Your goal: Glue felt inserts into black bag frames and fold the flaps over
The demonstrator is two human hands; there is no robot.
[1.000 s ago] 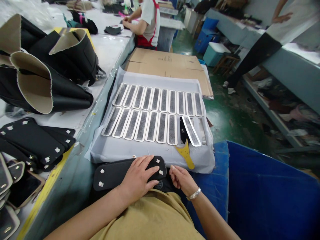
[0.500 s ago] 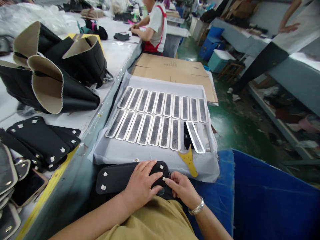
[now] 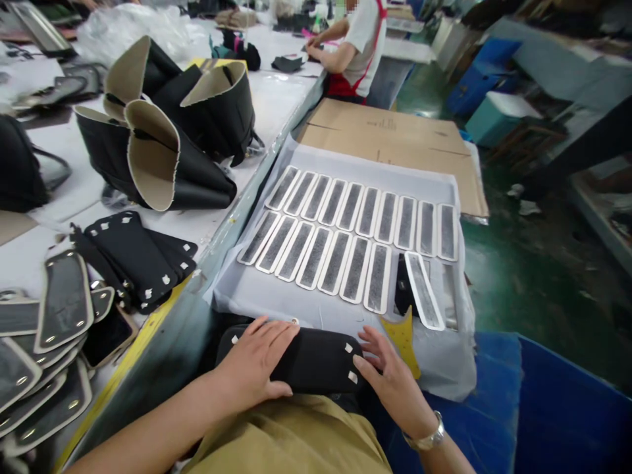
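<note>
In my lap lies a long black padded panel (image 3: 316, 359) with rounded corners and small white tabs near its ends. My left hand (image 3: 254, 365) rests flat across its left part, fingers stretched out and thumb apart, covering some of that end. At the right end is my right hand (image 3: 385, 368), fingers apart and slightly bent, its thumb by the white tabs. Just beyond it, a yellow forked flat piece (image 3: 407, 345) lies on the pale sheet (image 3: 296, 299). Rows of grey strips with white borders (image 3: 378, 280) cover that sheet, one strip (image 3: 424, 289) lying askew.
Unfinished black bags (image 3: 197, 164) stand on the left table, nearer which lie stacked black panels (image 3: 133, 257) and grey pieces with eyelets (image 3: 62, 303). Flat cardboard (image 3: 390, 131) lies beyond the sheet. A blue bin (image 3: 567, 408) is at right. A co-worker (image 3: 358, 52) works farther back.
The view has swung left. My left hand has moved from the right part of the panel to its left part. My right hand's fingers have opened out at the right end.
</note>
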